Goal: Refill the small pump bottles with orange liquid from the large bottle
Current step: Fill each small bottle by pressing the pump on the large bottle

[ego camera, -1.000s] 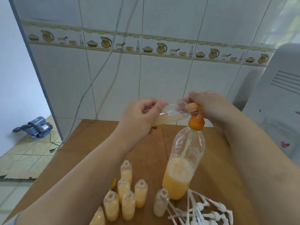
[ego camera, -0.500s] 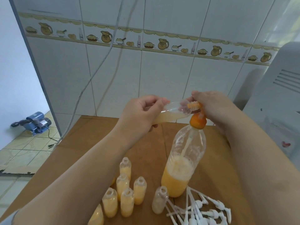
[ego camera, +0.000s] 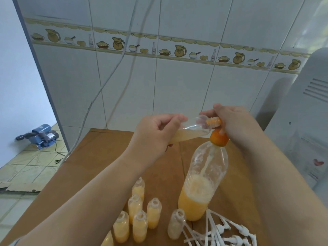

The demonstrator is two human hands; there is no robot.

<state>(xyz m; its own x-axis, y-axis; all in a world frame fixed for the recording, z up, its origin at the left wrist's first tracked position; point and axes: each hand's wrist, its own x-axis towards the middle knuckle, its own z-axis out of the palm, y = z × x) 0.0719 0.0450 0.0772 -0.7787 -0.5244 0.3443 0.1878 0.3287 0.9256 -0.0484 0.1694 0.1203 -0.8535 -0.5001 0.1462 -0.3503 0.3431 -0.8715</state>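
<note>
Field note, head view. The large bottle [ego camera: 202,185] stood upright on the brown worktop [ego camera: 99,157], right of centre, roughly a third full of orange liquid with froth on top. Its orange pump head [ego camera: 218,137] sat at the neck, with the dip tube running down inside.

The left hand [ego camera: 150,137] held one small bottle [ego camera: 188,131] lying nearly level at mid-frame, its mouth turned right against the pump's spout. The grip there was fingers and thumb curled round the bottle's base end. Pale orange liquid lay pooled along its lower side, well short of full.

The right hand [ego camera: 236,125] sat over the pump head, fingers curled down on the top of it; I judged it a pressing hold on the pump, though the fingertips were partly hidden behind the small bottle.

Lower centre of the frame: a cluster of filled small bottles [ego camera: 140,217], open-mouthed, and just right of them one near-empty bottle [ego camera: 176,226]. Loose white pumps [ego camera: 223,233] lay heaped at the lower right.

How I would run this step: keep the bottle mouth seated on the spout, tilt the base slightly below the mouth so nothing runs back out, and press in full, even strokes. With no hand on the large bottle, I would push straight down or risk tipping it. Stop short of the neck to leave room for a pump's tube.
</note>
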